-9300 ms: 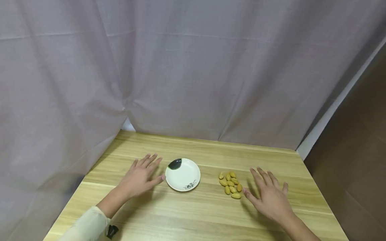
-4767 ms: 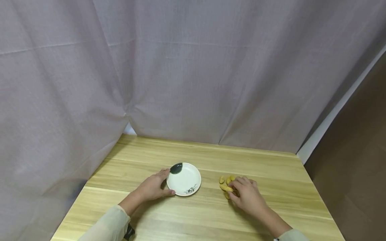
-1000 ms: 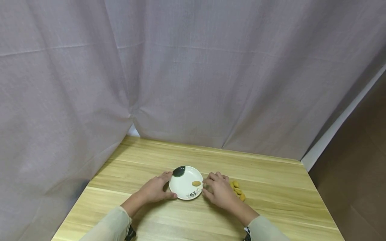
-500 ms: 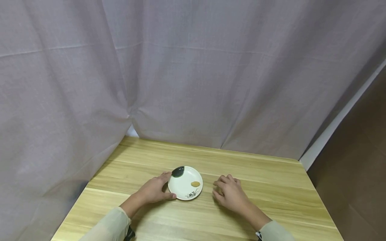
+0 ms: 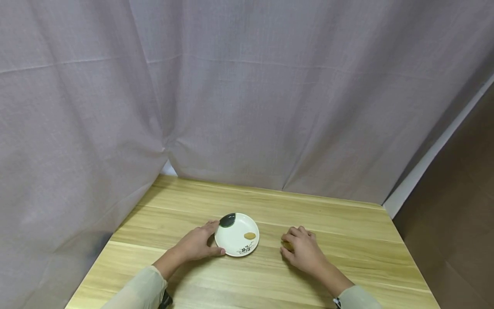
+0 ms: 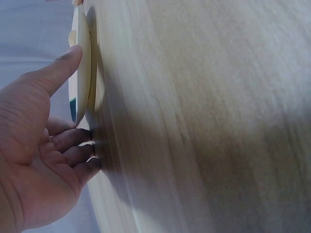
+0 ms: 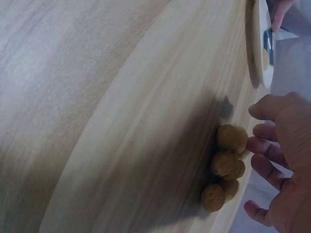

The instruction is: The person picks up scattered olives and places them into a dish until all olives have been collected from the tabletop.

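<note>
A small white plate [image 5: 233, 240] with a dark green patch and a flower print lies on the table. One yellow-brown oval nut-like piece [image 5: 250, 236] is in it, towards the right. My left hand [image 5: 194, 243] holds the plate's left side, thumb at the near rim and fingers at the far rim. In the left wrist view its other fingertips rest by the wood under the rim. Over the pile of similar nut-like pieces [image 7: 228, 162] is my right hand [image 5: 302, 249], fingers loosely bent and spread apart with nothing between them. From the head most of the pile is hidden beneath it.
The wooden table [image 5: 216, 283] ends at the back against a grey curtain [image 5: 247, 107]. A brown panel [image 5: 451, 206] stands along the right side. Bare wood separates the plate from the pile.
My right hand has gone from the plate's right rim back right to the pile, where it now covers the pieces. One piece stays on the plate. The left hand keeps its place.
</note>
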Tool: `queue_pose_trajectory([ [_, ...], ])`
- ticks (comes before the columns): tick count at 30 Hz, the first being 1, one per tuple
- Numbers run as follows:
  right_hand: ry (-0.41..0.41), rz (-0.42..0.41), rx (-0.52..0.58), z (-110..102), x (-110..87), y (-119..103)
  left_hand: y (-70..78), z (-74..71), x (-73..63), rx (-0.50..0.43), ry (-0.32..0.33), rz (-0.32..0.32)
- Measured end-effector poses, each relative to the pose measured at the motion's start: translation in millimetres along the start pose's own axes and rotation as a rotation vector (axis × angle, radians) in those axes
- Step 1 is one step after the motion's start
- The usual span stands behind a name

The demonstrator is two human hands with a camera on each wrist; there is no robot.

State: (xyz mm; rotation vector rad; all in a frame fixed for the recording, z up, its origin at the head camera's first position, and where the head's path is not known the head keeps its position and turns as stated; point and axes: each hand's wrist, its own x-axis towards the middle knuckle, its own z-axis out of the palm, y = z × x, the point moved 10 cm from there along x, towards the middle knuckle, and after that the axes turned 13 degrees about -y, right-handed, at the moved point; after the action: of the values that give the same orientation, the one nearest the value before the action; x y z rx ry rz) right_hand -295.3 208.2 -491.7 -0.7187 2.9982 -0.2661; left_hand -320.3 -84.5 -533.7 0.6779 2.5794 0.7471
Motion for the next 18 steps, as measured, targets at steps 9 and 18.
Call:
queue_pose_trajectory([
  [9, -0.011, 0.028, -0.017, 4.6, -2.0, 9.1, -2.3, 1.9, 0.8, -0.005, -0.007, -0.008],
  [18, -0.024, 0.043, -0.024, 7.1, 0.4, 10.9, -1.6, 1.2, 1.2, -0.015, -0.007, -0.001],
])
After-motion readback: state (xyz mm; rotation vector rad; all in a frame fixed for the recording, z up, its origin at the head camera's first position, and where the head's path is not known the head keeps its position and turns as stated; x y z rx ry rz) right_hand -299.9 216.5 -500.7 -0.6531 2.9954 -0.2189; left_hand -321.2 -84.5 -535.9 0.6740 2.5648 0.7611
